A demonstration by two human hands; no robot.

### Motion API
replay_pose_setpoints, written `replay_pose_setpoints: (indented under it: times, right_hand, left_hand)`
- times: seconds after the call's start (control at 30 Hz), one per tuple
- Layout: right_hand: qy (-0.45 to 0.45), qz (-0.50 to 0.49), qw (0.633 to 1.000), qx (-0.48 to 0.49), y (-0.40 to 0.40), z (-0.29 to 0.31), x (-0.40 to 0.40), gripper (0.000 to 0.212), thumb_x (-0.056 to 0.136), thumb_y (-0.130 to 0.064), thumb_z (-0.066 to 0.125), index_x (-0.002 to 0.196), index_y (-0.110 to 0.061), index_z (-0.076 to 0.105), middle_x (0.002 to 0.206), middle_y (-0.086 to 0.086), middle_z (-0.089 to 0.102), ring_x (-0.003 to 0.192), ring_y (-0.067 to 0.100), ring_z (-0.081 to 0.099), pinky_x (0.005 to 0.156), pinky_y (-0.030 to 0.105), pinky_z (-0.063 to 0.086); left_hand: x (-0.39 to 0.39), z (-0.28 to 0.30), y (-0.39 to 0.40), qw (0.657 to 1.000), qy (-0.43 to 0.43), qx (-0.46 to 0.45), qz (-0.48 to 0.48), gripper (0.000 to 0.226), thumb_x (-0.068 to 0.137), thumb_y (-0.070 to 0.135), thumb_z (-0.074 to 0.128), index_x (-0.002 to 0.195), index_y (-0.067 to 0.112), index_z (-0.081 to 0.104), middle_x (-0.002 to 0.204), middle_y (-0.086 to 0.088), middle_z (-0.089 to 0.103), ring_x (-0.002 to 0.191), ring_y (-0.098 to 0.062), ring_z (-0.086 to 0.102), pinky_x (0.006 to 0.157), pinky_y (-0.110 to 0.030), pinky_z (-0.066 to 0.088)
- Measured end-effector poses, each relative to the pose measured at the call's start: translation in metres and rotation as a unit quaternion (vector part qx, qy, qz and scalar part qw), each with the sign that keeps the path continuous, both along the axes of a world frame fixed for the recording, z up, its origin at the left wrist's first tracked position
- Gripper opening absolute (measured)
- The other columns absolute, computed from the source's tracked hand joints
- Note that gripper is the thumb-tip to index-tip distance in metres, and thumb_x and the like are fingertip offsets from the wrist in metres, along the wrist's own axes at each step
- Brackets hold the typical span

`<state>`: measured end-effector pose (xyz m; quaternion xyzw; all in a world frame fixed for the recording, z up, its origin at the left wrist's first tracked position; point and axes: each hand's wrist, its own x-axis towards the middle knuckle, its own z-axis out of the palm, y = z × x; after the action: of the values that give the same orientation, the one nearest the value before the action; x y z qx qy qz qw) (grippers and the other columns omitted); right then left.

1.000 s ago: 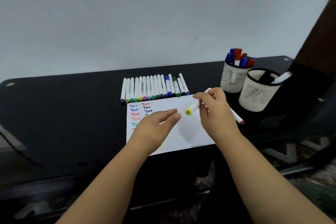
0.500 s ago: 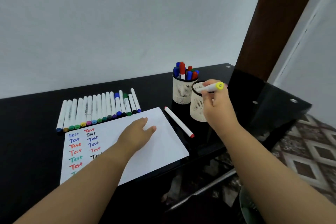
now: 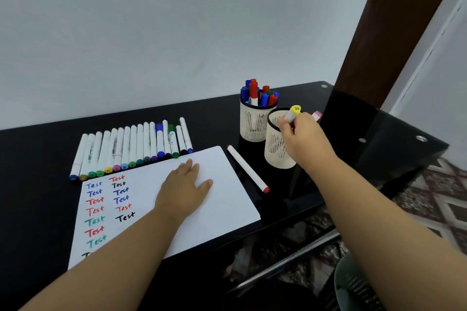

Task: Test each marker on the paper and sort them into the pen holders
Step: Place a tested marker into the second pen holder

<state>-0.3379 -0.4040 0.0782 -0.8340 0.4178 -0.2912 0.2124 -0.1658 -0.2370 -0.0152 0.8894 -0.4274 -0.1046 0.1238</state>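
While left hand (image 3: 185, 190) flat on paper (image 3: 222, 199), right grip (image 3: 302, 134) pinching yellow-capped marker (image 3: 292, 113) over nearer holder (image 3: 274, 145), cap-up for dropping in.

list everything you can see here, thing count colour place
row of markers: about sixteen, white barrels with mixed caps, on table behind paper
paper: one, white, coloured "Test" words at left, table front
red-tipped marker: one, white, lying right of paper
far pen holder: one, cream mesh, full of red and blue markers
near pen holder: one, cream mesh, by right hand
yellow-capped marker: one, white, over near holder
table: one, black
left hand: flat on paper
right hand: grips yellow-capped marker
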Motion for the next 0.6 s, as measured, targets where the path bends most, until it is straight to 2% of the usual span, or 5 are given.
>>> replay_pose_setpoints:
  times: [0.13,0.23,0.3,0.5,0.6]
  right_hand:
    - [0.034,-0.031,0.999,0.004,-0.001,0.007,0.009,0.028,0.098,-0.029,0.045,0.077,-0.012,0.048,0.073,0.003,0.046,0.055,0.011,0.043,0.046,0.023,0.026]
    - [0.033,-0.034,0.999,0.018,0.001,0.011,0.014,0.014,0.098,-0.026,0.047,0.103,-0.013,0.044,0.085,0.004,0.054,0.069,0.016,0.054,0.054,0.026,0.038]
    - [0.037,-0.032,0.998,0.029,0.003,0.013,0.017,0.025,0.099,-0.027,0.047,0.118,-0.014,0.038,0.090,0.003,0.055,0.079,0.019,0.057,0.062,0.033,0.048]
    - [0.135,-0.032,0.990,0.032,-0.004,0.021,0.022,0.029,0.102,-0.030,0.034,0.081,-0.011,0.044,0.073,0.003,0.049,0.071,0.019,0.051,0.055,0.029,0.039]
    - [0.103,-0.043,0.993,0.024,-0.009,0.019,0.024,0.019,0.099,-0.030,0.040,0.093,-0.013,0.045,0.077,0.003,0.054,0.064,0.014,0.050,0.050,0.027,0.037]
  left_hand:
    - [0.000,0.001,0.001,1.000,0.004,-0.010,0.001,0.064,0.097,0.053,0.029,0.151,0.022,0.014,0.158,0.007,0.004,0.145,-0.013,0.004,0.116,-0.033,0.009]
    - [0.001,0.000,0.001,1.000,0.005,-0.009,0.002,0.064,0.097,0.053,0.029,0.151,0.023,0.013,0.158,0.007,0.003,0.145,-0.013,0.003,0.116,-0.032,0.008]
    - [0.001,0.000,0.001,1.000,0.005,-0.006,0.001,0.064,0.097,0.053,0.029,0.151,0.023,0.013,0.158,0.007,0.003,0.145,-0.014,0.004,0.116,-0.032,0.008]
    - [0.003,-0.003,0.000,1.000,0.001,-0.007,-0.001,0.064,0.097,0.053,0.029,0.151,0.022,0.013,0.158,0.007,0.003,0.145,-0.013,0.003,0.116,-0.032,0.009]
    - [0.005,-0.004,0.000,1.000,0.000,-0.004,-0.004,0.064,0.096,0.053,0.028,0.151,0.022,0.012,0.158,0.008,0.002,0.145,-0.013,0.003,0.116,-0.033,0.009]
